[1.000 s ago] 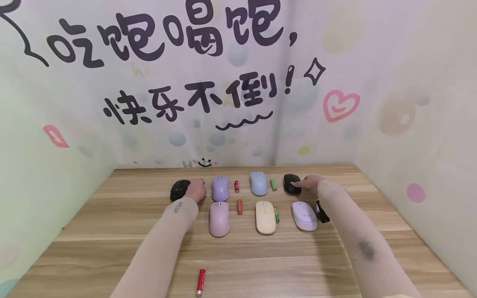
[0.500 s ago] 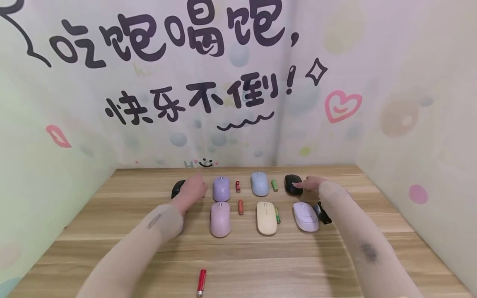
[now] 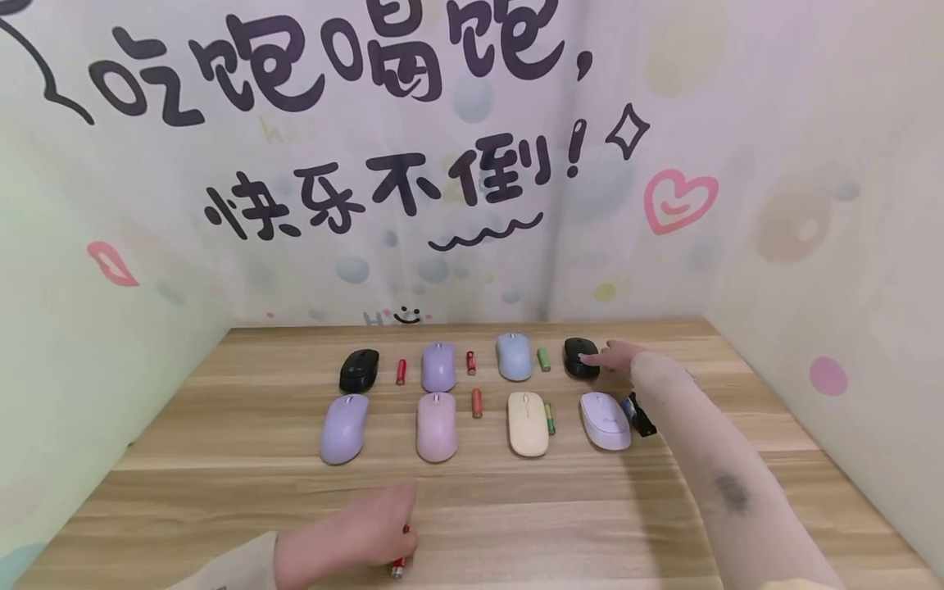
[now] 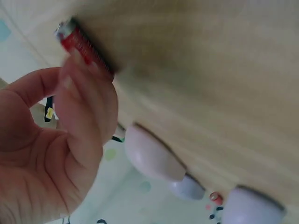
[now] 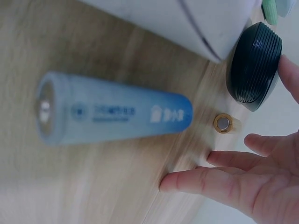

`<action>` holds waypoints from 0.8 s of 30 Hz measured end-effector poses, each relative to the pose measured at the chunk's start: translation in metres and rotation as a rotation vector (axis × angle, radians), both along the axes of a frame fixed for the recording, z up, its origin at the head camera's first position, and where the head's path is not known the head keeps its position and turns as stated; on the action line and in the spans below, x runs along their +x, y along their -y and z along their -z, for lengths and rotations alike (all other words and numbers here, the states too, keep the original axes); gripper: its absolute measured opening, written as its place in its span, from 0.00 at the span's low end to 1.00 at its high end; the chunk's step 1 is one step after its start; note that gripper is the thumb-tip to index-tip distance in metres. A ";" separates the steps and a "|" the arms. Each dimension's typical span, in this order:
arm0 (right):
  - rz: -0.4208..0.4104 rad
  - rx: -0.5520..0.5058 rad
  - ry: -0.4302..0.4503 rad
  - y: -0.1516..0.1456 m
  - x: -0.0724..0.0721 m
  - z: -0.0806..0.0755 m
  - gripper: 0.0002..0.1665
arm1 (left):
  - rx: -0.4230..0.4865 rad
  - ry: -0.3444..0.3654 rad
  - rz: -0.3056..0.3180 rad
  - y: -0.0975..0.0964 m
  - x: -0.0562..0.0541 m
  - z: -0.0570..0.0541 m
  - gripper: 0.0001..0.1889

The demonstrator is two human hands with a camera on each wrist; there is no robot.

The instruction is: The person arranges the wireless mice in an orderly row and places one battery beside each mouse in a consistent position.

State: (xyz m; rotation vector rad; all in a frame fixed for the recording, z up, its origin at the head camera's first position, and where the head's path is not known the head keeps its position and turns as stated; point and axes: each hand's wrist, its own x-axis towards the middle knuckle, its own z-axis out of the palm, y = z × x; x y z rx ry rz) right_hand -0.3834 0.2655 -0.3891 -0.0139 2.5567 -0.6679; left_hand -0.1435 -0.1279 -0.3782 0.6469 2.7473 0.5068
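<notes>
Near the table's front, my left hand (image 3: 361, 528) pinches a red battery (image 3: 399, 567). The left wrist view shows its fingertips over the middle of this battery (image 4: 79, 44), the silver end sticking out. At the back right my right hand (image 3: 618, 356) has one fingertip on a black mouse (image 3: 579, 358). Its other fingers (image 5: 201, 181) are spread out straight over the table in the right wrist view. Between them and the black mouse (image 5: 254, 65) shows the end of a small battery (image 5: 223, 123). A blue battery (image 5: 112, 109) lies closer to that camera.
Two rows of mice fill the back of the table, among them a black mouse (image 3: 359, 370), a blue mouse (image 3: 514, 357) and a cream mouse (image 3: 528, 424). Red battery (image 3: 401, 371) and green battery (image 3: 543, 359) stand between mice. Printed curtains (image 3: 472, 279) enclose the table.
My left hand has left the back-left black mouse, uncovering a red battery beside it, and come down to the front red battery. The right hand stays at its black mouse.
</notes>
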 end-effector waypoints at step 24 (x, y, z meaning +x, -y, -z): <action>0.013 0.041 -0.036 0.006 0.005 -0.006 0.54 | 0.154 0.219 -0.055 0.005 0.009 0.012 0.09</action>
